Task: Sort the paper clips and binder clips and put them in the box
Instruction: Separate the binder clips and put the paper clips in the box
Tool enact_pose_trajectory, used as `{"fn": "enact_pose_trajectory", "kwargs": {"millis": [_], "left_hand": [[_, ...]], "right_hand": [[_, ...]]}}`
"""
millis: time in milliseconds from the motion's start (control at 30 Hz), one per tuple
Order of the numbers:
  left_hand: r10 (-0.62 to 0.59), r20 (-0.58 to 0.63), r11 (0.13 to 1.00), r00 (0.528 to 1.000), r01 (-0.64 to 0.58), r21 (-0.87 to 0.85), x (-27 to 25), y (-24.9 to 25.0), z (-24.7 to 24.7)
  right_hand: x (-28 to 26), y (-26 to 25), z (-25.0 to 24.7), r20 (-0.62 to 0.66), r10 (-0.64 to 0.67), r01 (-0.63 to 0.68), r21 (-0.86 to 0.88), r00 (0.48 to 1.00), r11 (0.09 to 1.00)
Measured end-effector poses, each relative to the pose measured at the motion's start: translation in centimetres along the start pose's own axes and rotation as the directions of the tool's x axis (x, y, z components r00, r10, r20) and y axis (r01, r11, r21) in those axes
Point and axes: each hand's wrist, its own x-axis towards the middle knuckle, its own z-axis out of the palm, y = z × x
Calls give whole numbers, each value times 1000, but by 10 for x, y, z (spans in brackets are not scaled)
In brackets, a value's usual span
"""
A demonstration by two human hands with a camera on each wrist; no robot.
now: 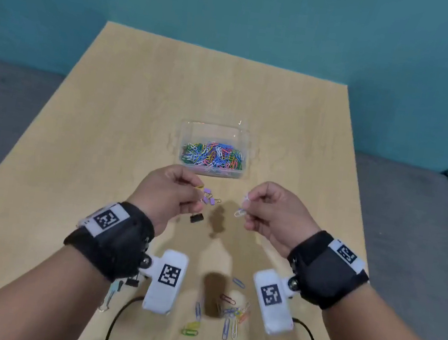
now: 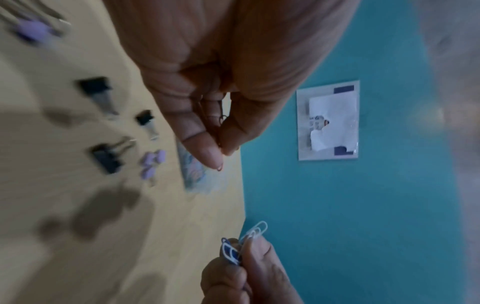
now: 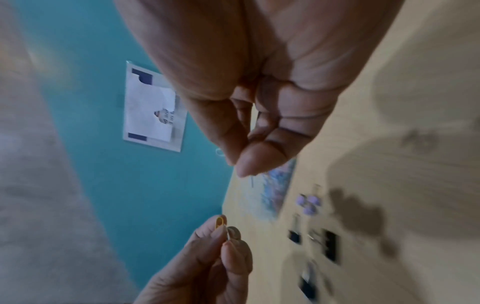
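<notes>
A clear plastic box of colourful paper clips stands mid-table. Just in front of it, above the table, my left hand pinches a yellow paper clip, also seen in the right wrist view as the yellow paper clip. My right hand pinches a few white and blue paper clips; the left wrist view shows these paper clips between its fingers. Small purple binder clips and a black binder clip lie on the table between the hands.
Loose paper clips lie scattered near the table's front edge, under my wrists. More black binder clips sit below the left wrist. A light wooden table stands against a teal wall. A black cable runs off the front.
</notes>
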Motion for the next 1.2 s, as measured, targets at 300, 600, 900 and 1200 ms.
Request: {"fn": "enact_pose_trajectory", "kwargs": {"millis": [300, 600, 900, 1200], "left_hand": [[197, -102, 928, 975, -152, 341, 83, 56, 11], [437, 143, 531, 888, -383, 756, 11, -2, -13], [36, 679, -106, 733, -673, 732, -102, -168, -7], [257, 582, 0, 771, -603, 798, -120, -173, -30]], "right_hand": [[100, -67, 32, -76, -113, 74, -401, 991, 913], [25, 7, -11, 59, -326, 195, -895, 943, 401], [-92, 163, -19, 363, -69, 358, -931, 929, -69], [-145, 177, -39, 158, -315, 245, -935, 936, 257]]}}
